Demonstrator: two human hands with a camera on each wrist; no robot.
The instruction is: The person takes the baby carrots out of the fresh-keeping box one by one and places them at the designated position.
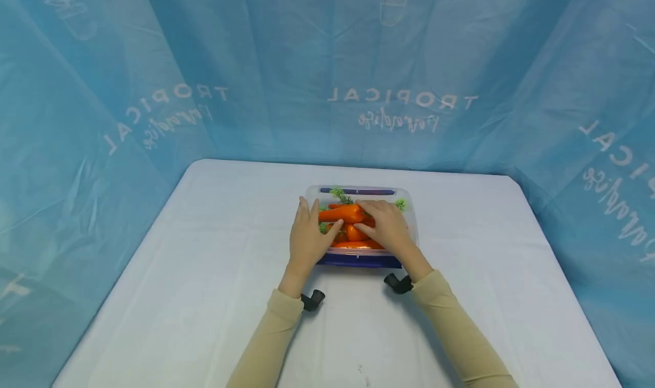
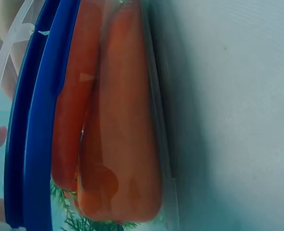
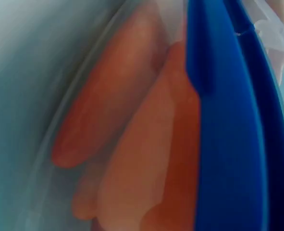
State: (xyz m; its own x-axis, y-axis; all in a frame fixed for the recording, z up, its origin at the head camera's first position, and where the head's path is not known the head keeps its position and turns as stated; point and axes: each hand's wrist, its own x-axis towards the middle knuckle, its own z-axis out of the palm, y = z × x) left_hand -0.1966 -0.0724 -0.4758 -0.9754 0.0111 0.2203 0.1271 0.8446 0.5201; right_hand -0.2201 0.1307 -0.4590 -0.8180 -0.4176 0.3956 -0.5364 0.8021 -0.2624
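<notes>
A clear plastic food container [image 1: 413, 223] with dark blue clips stands on the white-covered table, holding several orange carrots [image 1: 340, 213] with green leafy bits [image 1: 340, 194]. Rounder orange-red pieces [image 1: 354, 232] lie among them. My left hand [image 1: 309, 237] reaches over the left side, its fingers extended and thumb spread over the carrots. From the right, my right hand [image 1: 386, 223] bends its fingers over the thick end of the top carrot, thumb on the near side. Through the container's wall, carrots [image 2: 125, 120] show behind a blue clip [image 2: 43, 120] in the left wrist view, and carrots [image 3: 142, 144] likewise in the right wrist view.
White cloth covers the table [image 1: 215, 251]. A blue printed curtain [image 1: 286, 64] hangs behind it and along both sides. Black wrist mounts [image 1: 313, 301] sit under both forearms, close to the container's near side.
</notes>
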